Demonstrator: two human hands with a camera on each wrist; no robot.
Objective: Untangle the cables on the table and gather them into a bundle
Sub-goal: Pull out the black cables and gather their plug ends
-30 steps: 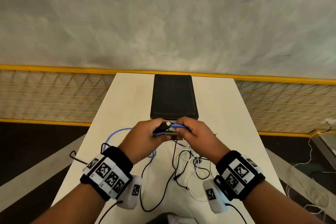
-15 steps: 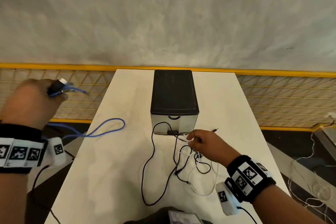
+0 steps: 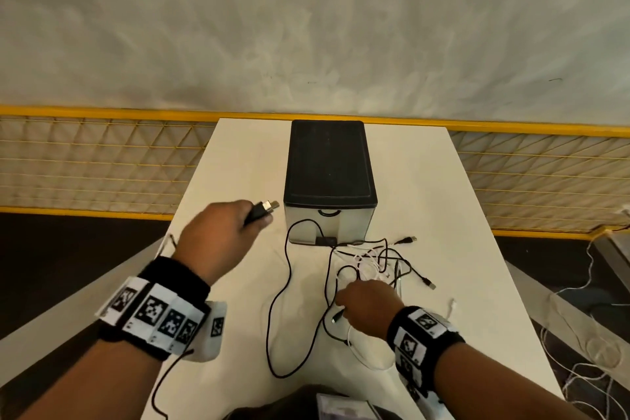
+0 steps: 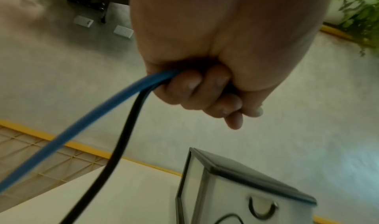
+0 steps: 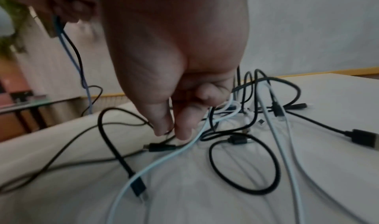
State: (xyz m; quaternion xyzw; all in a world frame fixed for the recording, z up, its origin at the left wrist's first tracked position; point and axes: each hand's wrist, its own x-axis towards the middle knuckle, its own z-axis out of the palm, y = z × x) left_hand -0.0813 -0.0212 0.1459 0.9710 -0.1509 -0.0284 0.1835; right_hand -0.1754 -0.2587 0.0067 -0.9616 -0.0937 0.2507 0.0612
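Black and white cables (image 3: 371,262) lie in a loose tangle on the pale surface (image 3: 453,201), just in front of a dark-topped box (image 3: 329,160). The right hand (image 3: 366,307) is low at the near edge of that tangle, thumb and forefinger pinching a thin black strand (image 5: 164,132). The left hand (image 3: 221,232) is raised left of the box, well apart from the tangle, fist closed round a blue cable (image 4: 86,122) and a black cable (image 4: 123,138), a plug (image 3: 262,210) sticking out.

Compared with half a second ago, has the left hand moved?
Yes. The left hand, gripping the blue cable and a black cable, has swung in from beyond the table's left edge toward the black box.
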